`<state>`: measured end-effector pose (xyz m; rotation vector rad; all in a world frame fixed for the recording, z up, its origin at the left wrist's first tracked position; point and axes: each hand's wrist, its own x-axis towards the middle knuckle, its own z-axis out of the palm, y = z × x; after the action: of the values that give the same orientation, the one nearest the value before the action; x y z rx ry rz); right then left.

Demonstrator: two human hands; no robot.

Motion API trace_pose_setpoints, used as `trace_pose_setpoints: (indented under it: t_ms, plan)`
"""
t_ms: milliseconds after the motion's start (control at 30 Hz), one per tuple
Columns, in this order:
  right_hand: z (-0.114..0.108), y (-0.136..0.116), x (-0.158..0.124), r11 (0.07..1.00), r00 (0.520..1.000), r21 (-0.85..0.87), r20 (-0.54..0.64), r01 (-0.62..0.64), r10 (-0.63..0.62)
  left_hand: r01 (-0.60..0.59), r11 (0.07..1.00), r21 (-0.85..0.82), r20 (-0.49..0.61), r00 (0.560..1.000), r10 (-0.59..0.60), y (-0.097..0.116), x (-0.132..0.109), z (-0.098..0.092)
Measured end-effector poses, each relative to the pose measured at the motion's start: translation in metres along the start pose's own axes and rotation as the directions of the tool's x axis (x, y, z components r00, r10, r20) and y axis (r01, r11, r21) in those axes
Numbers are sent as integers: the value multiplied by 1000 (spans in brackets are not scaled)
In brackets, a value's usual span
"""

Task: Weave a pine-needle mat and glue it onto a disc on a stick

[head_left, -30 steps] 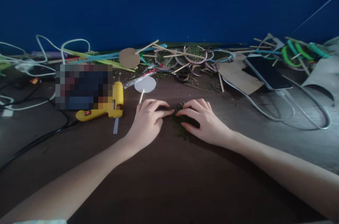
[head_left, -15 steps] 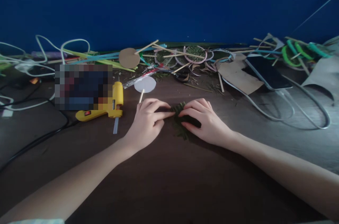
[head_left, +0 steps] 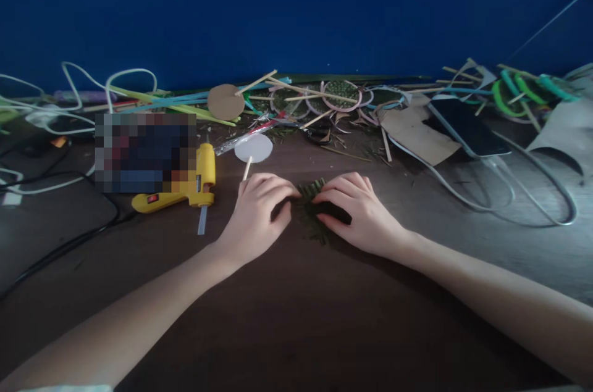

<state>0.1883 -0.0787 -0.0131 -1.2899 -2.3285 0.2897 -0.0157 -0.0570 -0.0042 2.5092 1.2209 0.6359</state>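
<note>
A small dark green piece, which looks like leaf strips set side by side (head_left: pixel 311 189), lies at the middle of the table between my hands. My left hand (head_left: pixel 257 213) is closed on its left end, fingers curled and fingertips pressed to it. On the right end, my right hand (head_left: pixel 365 213) pinches the strips with the fingertips, knuckles raised. Loose ends of green strips spread on the dark tabletop just below. The undersides of both hands and part of the piece are hidden.
Left of my hands lies a yellow glue gun (head_left: pixel 204 179) with a glue stick, partly behind a blurred patch. A white disc on a stick (head_left: pixel 253 149) is beyond my left hand. Craft sticks, pink rings (head_left: pixel 341 95), brown card (head_left: pixel 419 129) and a cabled phone (head_left: pixel 467 126) line the back.
My left fingers have drawn in, the thumb and index shifting to the right toward the green strips. My right hand stays almost still.
</note>
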Motion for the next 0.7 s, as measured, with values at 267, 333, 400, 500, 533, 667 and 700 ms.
trace_pose_setpoints:
  t_ms: [267, 333, 400, 500, 533, 667, 700]
  plan:
    - [1, 0, -1, 1000, 1000, -8, 25, 19, -19, -29, 1000, 8, 17, 999, 29, -1, 0, 3]
    - [1, 0, -1, 1000, 999, 1, 38, 19, -19, -20, 1000, 0, 7, 1000, 20, -1, 1, 3]
    - [1, 0, -1, 1000, 999, 10, 42, 15, -16, -10, 1000, -11, 8, 1000, 10, -2, 1, 3]
    - [1, 0, 0, 1000, 999, 20, 42, 8, -9, -5, 1000, -22, 0, 1000, 5, -2, 1, 3]
    - [1, 1, 0, 1000, 999, 22, 44, 6, -7, -6, 1000, -23, -4, 1000, 6, -2, 1, 3]
    - [2, 1, 0, 1000, 999, 31, 49, 1, -3, -11, 1000, -21, -12, 1000, 10, -3, 1, 3]
    - [2, 1, 0, 1000, 999, 31, 51, -1, 0, -9, 1000, -24, -10, 1000, 9, -3, 2, 3]
